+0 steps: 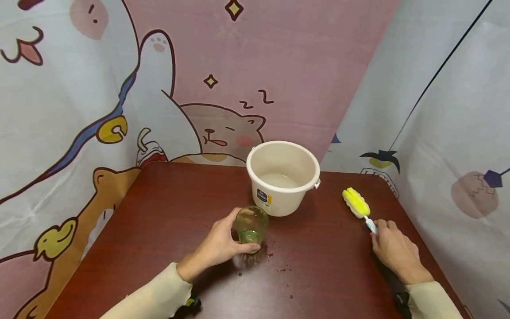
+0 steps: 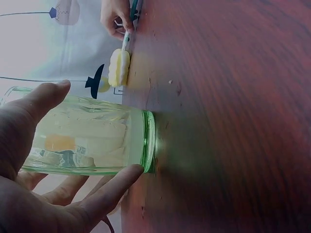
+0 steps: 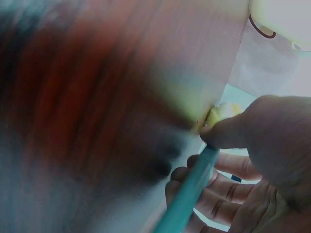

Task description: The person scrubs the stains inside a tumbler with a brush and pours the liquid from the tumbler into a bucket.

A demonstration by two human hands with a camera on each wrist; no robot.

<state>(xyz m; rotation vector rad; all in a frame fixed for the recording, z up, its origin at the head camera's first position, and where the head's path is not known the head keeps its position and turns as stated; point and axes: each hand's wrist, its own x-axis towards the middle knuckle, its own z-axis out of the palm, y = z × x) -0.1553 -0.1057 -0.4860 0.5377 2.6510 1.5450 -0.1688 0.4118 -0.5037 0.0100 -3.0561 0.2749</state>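
Note:
A clear green-tinted glass (image 1: 252, 221) stands upright at the tabletop, just in front of the bucket. My left hand (image 1: 219, 243) holds it from the left, thumb on the near side and fingers round the far side. In the left wrist view the thick green base of the glass (image 2: 148, 138) is close to the wood. Over on the right, my right hand (image 1: 396, 252) grips a sponge brush (image 1: 356, 203) with a yellow and white head pointing away from me. The right wrist view shows its teal handle (image 3: 187, 194) between thumb and fingers.
A cream bucket (image 1: 279, 201) with a label stands at the back middle of the dark red-brown table (image 1: 175, 204). Small wet spots (image 1: 282, 270) lie on the wood near the glass. Cartoon-printed cloth (image 1: 303, 66) hangs behind and beside the table.

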